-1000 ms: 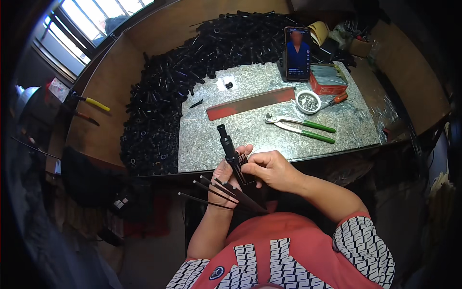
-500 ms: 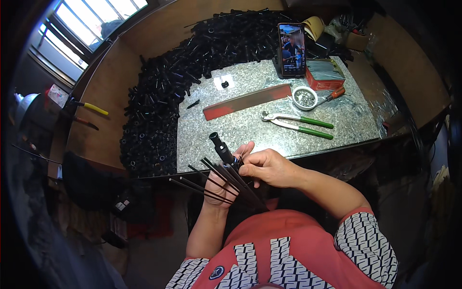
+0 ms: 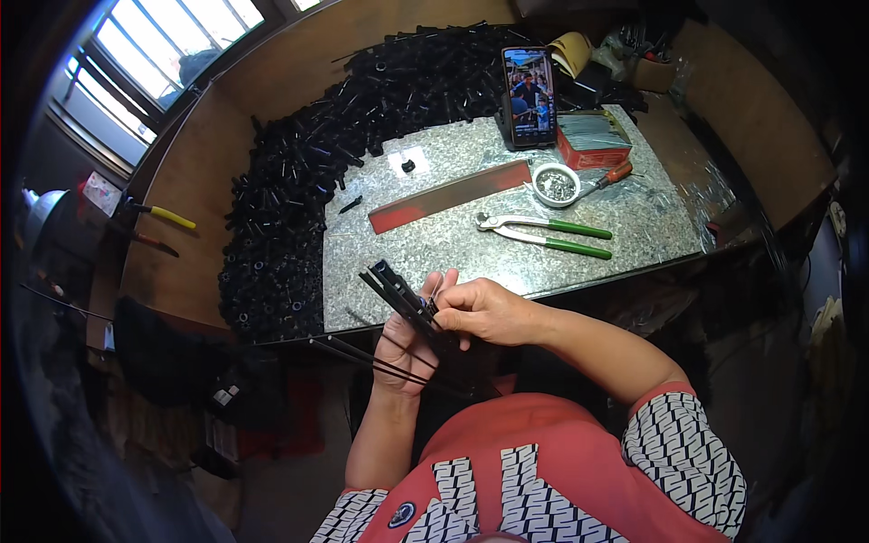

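Observation:
In front of my chest I hold a black tube (image 3: 381, 270) with several thin black rods (image 3: 346, 355) fanning out beside it, much like an umbrella frame. My left hand (image 3: 405, 351) is wrapped around it from below and behind, its fingertips showing past the far side. My right hand (image 3: 484, 310) is closed in a pinch at the collar where the rods meet the tube; what lies between thumb and finger is too small to make out. A thin bright wire-like line shows by those fingertips. The tube's lower end is lost against dark clothing.
On the speckled tabletop (image 3: 353, 262) lie green-handled pincers (image 3: 552, 233), a long red-grey bar (image 3: 453, 195), a white bowl of small metal bits (image 3: 556, 185) and a screwdriver (image 3: 615, 174). Behind stand a phone (image 3: 529, 98) and a red box (image 3: 593, 145). Black parts (image 3: 299, 172) heap along the left and back.
The tube's top has dropped and tilted, and the rods now sit closer against it. Both hands stay at the collar. The whole view has shifted slightly.

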A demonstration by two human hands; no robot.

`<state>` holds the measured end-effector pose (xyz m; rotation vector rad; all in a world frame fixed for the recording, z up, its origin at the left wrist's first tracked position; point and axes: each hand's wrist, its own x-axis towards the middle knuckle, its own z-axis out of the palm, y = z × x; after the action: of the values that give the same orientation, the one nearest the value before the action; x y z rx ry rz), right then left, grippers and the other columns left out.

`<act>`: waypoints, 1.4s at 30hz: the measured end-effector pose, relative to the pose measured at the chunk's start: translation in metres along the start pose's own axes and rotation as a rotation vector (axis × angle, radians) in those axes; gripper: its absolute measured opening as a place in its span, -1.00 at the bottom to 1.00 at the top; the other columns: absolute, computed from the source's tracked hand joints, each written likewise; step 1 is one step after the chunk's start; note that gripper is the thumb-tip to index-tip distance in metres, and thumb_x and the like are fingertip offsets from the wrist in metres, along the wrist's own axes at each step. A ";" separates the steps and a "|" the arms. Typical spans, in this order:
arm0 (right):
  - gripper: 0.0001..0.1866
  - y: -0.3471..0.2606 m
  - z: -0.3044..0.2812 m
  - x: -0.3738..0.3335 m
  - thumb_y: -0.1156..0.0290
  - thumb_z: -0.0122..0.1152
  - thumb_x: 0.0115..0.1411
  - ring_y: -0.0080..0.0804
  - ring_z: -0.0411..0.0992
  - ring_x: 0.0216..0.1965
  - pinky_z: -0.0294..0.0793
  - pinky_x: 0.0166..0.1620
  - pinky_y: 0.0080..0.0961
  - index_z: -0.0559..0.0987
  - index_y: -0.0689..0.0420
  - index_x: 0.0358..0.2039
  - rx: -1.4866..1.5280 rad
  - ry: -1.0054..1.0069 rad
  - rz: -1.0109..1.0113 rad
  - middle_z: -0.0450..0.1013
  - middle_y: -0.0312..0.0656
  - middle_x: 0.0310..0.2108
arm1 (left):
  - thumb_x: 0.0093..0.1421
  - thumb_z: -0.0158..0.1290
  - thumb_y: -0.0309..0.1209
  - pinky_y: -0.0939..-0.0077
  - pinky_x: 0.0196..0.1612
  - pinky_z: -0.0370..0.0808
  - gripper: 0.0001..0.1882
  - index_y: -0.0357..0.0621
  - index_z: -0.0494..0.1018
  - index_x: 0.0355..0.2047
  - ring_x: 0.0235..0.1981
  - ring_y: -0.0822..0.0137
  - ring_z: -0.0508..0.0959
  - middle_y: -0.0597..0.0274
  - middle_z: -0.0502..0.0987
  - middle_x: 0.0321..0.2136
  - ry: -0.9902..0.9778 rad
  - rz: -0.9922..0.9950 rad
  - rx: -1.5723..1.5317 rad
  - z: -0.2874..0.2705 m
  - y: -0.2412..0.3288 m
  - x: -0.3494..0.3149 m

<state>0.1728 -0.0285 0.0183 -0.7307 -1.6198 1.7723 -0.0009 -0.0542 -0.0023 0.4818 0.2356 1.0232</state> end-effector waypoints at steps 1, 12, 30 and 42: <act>-0.70 0.001 0.000 0.000 0.22 0.07 0.28 -0.67 0.35 -0.63 0.34 -0.53 -0.70 0.49 0.17 -0.49 -0.003 0.002 -0.001 0.35 -0.38 -0.60 | 0.23 -0.02 -0.26 0.18 0.10 0.38 -0.41 -0.33 0.17 0.19 0.29 0.10 0.10 -0.07 0.02 0.29 -0.004 0.000 0.000 -0.001 0.001 0.000; -0.72 -0.013 0.025 0.010 0.37 0.08 0.25 -0.51 0.28 -0.58 0.26 -0.49 -0.49 0.39 0.26 -0.55 -0.334 0.264 -0.307 0.27 -0.23 -0.65 | 0.24 0.01 -0.35 0.28 0.16 0.32 -0.64 -0.26 0.31 0.00 0.19 0.15 0.25 0.00 0.30 0.09 0.206 0.354 0.252 0.016 0.017 0.001; -0.75 -0.009 0.046 0.044 0.39 0.20 0.14 -0.24 0.33 -0.56 0.29 -0.48 -0.38 0.41 0.28 -0.55 -0.436 0.263 -0.521 0.31 -0.08 -0.61 | 0.03 0.17 -0.69 0.63 -0.17 0.45 -0.75 -0.27 0.48 -0.24 -0.32 0.50 0.51 0.30 0.53 -0.34 0.515 0.637 0.810 0.027 0.051 -0.022; -0.74 -0.014 0.038 0.038 0.35 0.23 0.16 -0.62 0.37 -0.66 0.33 -0.60 -0.63 0.42 0.22 -0.55 -0.297 0.179 -0.365 0.37 -0.29 -0.68 | 0.05 0.18 -0.65 0.62 -0.21 0.44 -0.80 -0.26 0.48 -0.28 -0.34 0.50 0.50 0.32 0.52 -0.37 0.423 0.671 0.906 0.025 0.049 -0.022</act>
<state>0.1201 -0.0238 0.0359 -0.6530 -1.7798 1.1919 -0.0395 -0.0591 0.0429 1.2124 0.9851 1.6571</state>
